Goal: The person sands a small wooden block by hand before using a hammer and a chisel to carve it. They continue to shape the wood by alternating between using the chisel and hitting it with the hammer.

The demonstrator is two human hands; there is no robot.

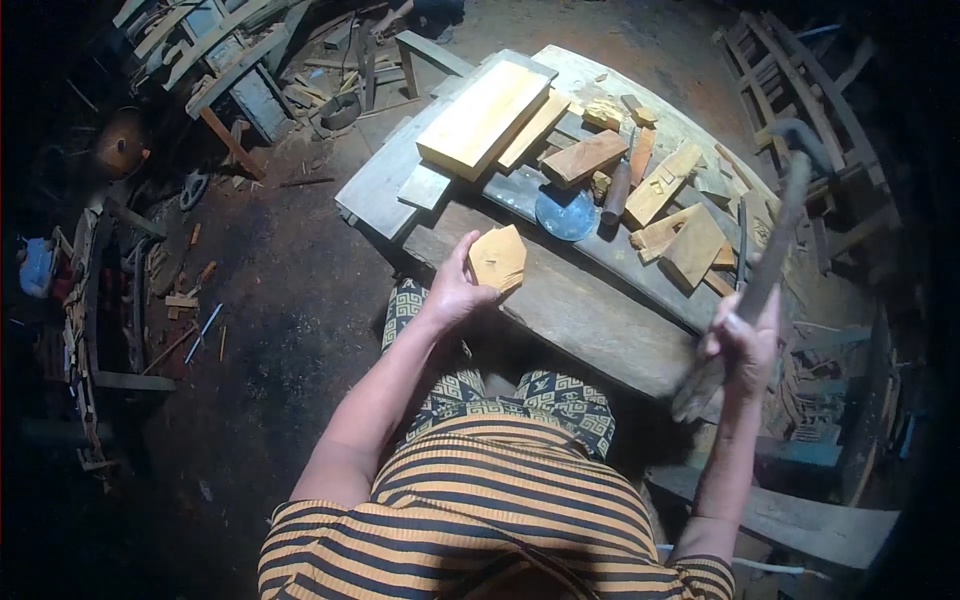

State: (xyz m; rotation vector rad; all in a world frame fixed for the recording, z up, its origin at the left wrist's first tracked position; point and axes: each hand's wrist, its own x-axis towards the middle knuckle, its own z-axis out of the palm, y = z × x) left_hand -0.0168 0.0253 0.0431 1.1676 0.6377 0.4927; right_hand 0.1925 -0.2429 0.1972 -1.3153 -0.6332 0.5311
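Observation:
My left hand (pixel 462 293) grips a small yellow wood block (pixel 497 260) with roughly cut, angled sides, held just above the near edge of the workbench. My right hand (pixel 745 340) is raised at the right, wrapped round the wooden handle of an adze (pixel 778 232). The adze stands nearly upright, its curved metal head (pixel 798 140) at the top. The lower end of the handle is blurred. Near the bench's middle lie a round blue lid or dish (pixel 566 213) and a chisel-like tool with a dark handle (pixel 616 195).
A large squared timber (pixel 485 118) rests at the bench's back left. Several wood offcuts (pixel 693 247) cover its right side. The front plank (pixel 590 310) is worn. Scrap wood (pixel 225 60) is piled at the far left, and slatted wooden frames (pixel 790 90) stand at the right.

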